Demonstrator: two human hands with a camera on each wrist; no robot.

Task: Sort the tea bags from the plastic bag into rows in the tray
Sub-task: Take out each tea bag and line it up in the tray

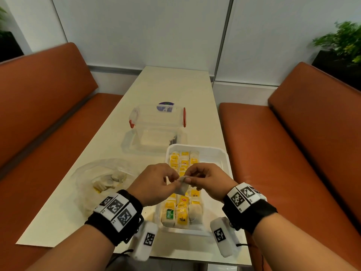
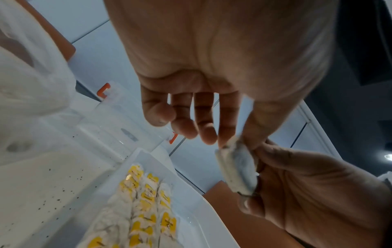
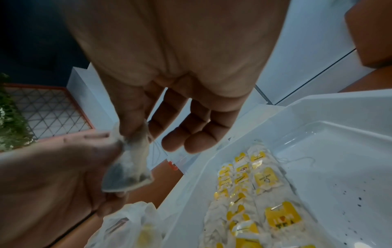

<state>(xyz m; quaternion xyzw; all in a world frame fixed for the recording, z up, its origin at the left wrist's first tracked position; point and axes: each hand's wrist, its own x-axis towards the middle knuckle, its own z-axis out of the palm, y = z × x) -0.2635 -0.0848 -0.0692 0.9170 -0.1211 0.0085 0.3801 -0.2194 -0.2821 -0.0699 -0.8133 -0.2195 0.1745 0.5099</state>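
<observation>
My left hand (image 1: 154, 184) and right hand (image 1: 210, 180) both pinch one small white paper tea bag (image 1: 182, 186) above the white plastic tray (image 1: 220, 153); other fingers hang loose.

Tray's (image 1: 224, 159) middle rows behind hands (image 1: 156, 184)

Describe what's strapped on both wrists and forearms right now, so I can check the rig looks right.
Both forearms are bare, no sleeves. The left hand and right hand each have a black wristband carrying white blocks printed with black square fiducial markers. A white camera pod with its own marker hangs under each wrist, with thin black cables trailing. No gloves or rings are visible.
</observation>
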